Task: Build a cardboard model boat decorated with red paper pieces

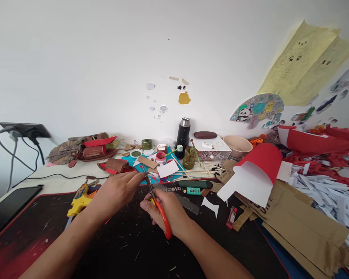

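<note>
My right hand [165,209] is wrapped round the orange handles of a pair of scissors [162,217], whose blades point up and away, slightly apart. Close to the blade tips, my left hand [120,190] is closed with its fingertips pinched together; whatever they hold is too small or hidden to make out. Both hands are over the dark mat [128,252]. Beyond the blades lie a white paper piece [167,169] and a brown cardboard strip [147,162].
A yellow glue gun [80,199] lies left of my left hand. Paint jars [161,157], a black flask [183,133] and a steel ruler [186,202] are ahead. Red paper [263,162], cardboard [302,221] and white paper scraps [322,197] crowd the right.
</note>
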`<state>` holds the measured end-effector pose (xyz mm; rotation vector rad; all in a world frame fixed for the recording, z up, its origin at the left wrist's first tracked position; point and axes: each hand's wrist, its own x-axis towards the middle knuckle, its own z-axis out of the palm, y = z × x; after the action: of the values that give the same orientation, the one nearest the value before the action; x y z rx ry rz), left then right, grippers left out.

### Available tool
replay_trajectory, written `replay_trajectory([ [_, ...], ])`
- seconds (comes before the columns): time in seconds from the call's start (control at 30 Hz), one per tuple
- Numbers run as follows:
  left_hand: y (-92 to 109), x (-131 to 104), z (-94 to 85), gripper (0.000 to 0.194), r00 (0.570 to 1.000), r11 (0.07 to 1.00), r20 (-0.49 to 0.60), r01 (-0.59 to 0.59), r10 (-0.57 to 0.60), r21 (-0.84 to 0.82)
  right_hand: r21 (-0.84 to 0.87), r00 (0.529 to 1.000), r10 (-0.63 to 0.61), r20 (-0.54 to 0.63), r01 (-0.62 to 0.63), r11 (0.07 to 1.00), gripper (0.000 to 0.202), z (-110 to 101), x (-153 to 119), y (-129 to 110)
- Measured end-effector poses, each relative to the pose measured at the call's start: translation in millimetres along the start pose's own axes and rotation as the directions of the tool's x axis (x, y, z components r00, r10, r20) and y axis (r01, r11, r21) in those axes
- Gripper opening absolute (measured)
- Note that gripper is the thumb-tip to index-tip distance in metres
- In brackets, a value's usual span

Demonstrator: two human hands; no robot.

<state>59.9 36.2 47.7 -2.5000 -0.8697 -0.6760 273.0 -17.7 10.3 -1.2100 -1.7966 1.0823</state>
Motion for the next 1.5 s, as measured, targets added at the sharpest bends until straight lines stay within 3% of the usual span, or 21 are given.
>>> replay_trajectory([
  [0.2, 4, 0, 3.1, 0.031, 0.999, 0.997, 0.023, 0.047, -0.046, -0.056, -0.064, 1.0, 0.005, -0.031, -0.007, 0.998, 0.023, -1, -1, -3],
  [0.33, 6, 1, 4.4, 0.026, 0.986, 0.968, 0.056, 0.165, -0.157, -0.187, -0.074, 0.997, 0.018, -0.075, -0.023, 0.997, 0.02, 2, -1, -2],
  [0.63, 22, 13, -4.0, 0.036, 0.87, 0.722, 0.187, 0.486, -0.457, -0.492, -0.127, 0.995, 0.01, -0.103, -0.024, 0.992, 0.026, 3, -1, -2],
  [0.77, 28, 18, -10.2, 0.046, 0.786, 0.521, 0.323, 0.599, -0.527, -0.608, -0.167, 0.993, -0.004, -0.117, -0.016, 0.986, 0.023, 3, -2, -4],
  [0.93, 30, 22, -12.4, 0.049, 0.665, 0.119, 0.55, 0.685, -0.506, -0.719, -0.2, 0.992, -0.015, -0.127, -0.011, 0.98, 0.019, 3, -2, -5],
  [1.03, 31, 23, -10.9, 0.048, 0.628, -0.089, 0.62, 0.665, -0.47, -0.741, -0.22, 0.991, -0.022, -0.131, -0.007, 0.975, 0.018, 4, -2, -4],
  [1.13, 31, 25, -10.6, 0.046, 0.596, -0.219, 0.656, 0.641, -0.463, -0.736, -0.235, 0.991, -0.032, -0.13, 0.001, 0.972, 0.018, 4, -2, -5],
  [1.23, 32, 27, -13.0, 0.047, 0.556, -0.293, 0.696, 0.645, -0.454, -0.706, -0.252, 0.991, -0.039, -0.132, 0.004, 0.968, 0.019, 4, -2, -6],
  [1.3, 33, 28, -15.8, 0.047, 0.554, -0.269, 0.695, 0.659, -0.459, -0.703, -0.259, 0.991, -0.034, -0.131, -0.001, 0.966, 0.019, 3, -1, -7],
  [1.37, 33, 28, -18.5, 0.046, 0.585, -0.115, 0.653, 0.696, -0.481, -0.709, -0.252, 0.992, -0.024, -0.126, -0.009, 0.968, 0.018, 3, -2, -7],
  [1.5, 30, 22, -17.2, 0.042, 0.739, 0.465, 0.382, 0.657, -0.556, -0.593, -0.225, 0.993, -0.004, -0.119, -0.023, 0.974, 0.02, 2, -1, -6],
])
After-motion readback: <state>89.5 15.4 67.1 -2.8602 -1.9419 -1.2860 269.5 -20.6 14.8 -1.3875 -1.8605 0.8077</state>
